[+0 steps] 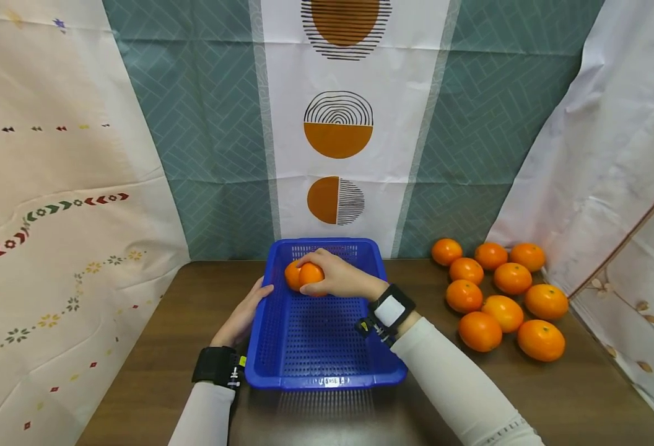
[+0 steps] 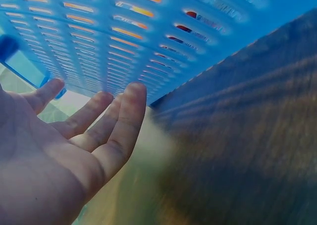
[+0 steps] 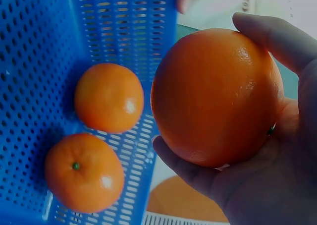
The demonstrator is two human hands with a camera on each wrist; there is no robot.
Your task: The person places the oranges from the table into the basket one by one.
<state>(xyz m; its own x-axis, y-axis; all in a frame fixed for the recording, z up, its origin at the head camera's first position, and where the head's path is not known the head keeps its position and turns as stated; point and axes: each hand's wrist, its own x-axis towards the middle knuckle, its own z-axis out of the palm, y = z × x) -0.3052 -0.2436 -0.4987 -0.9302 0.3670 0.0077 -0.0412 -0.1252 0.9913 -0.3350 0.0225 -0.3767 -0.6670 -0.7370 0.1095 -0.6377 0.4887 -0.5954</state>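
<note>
R hand [image 1: 335, 272] has a curled grip round a round glossy orange fruit [image 3: 215, 96], fruit sitting in the palm w/ fingers under and thumb over it, held above the far left corner of the blue perforated plastic basket [image 1: 327, 347]. Two more oranges [image 3: 109, 97] lie on the basket floor there. L hand [image 1: 243, 316] lies w/ straight, relaxed fingers along the basket's left wall, prob. touching it. Ten loose oranges [image 1: 505, 313] sit on the dark wooden tabletop [image 1: 583, 396] to the right

Evenly and brightly lit in the head view with bowed wide-angle edges, dimmer and bluish at both wrists, motion-smeared across the table [image 2: 247, 136] at left wrist.
</note>
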